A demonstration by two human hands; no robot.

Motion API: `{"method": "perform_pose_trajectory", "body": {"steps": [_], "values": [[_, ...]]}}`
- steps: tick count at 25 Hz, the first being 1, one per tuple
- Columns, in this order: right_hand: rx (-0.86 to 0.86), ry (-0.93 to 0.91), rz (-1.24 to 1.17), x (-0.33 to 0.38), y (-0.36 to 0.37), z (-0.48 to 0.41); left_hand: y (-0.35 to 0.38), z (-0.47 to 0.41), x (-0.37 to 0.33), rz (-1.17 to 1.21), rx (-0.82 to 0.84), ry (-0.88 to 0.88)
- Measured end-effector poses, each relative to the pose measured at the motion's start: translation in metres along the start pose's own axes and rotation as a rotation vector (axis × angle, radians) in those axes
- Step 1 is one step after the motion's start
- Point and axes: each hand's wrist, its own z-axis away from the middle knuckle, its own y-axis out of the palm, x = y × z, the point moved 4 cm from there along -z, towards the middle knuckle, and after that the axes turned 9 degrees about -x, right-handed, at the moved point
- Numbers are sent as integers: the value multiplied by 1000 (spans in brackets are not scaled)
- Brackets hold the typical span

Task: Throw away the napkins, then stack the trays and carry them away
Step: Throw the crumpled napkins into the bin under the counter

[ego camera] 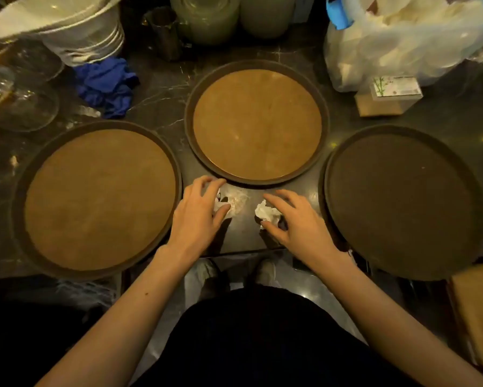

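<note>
Three round trays lie on the dark marble counter: a brown one on the left (20,191), a brown one in the middle at the back (188,121), and a darker one on the right (329,169). All three look bare. Between them, near the counter's front edge, lie two crumpled white napkins. My left hand (198,216) curls over the left napkin (234,201), fingers touching it. My right hand (296,219) curls over the right napkin (265,212), thumb and fingers around it. Neither napkin is lifted off the counter.
A blue cloth (106,85) lies behind the left tray. Stacked white plates (86,43) and glassware (17,101) stand at the back left, containers (206,18) at the back centre. A plastic bag of white waste (396,40) and a small box (388,96) sit at the back right.
</note>
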Motion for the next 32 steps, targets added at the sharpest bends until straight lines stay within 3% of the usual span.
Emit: {"method": "perform_pose_trajectory", "body": {"steps": [8,20,32], "values": [[1,144,-25,9,24,-1,8,4,29,91,104,-28],[37,121,-31,8,36,-2,15,4,30,148,175,-37],[-153,66,-79,28,25,16,-6,17,17,292,54,44]]}}
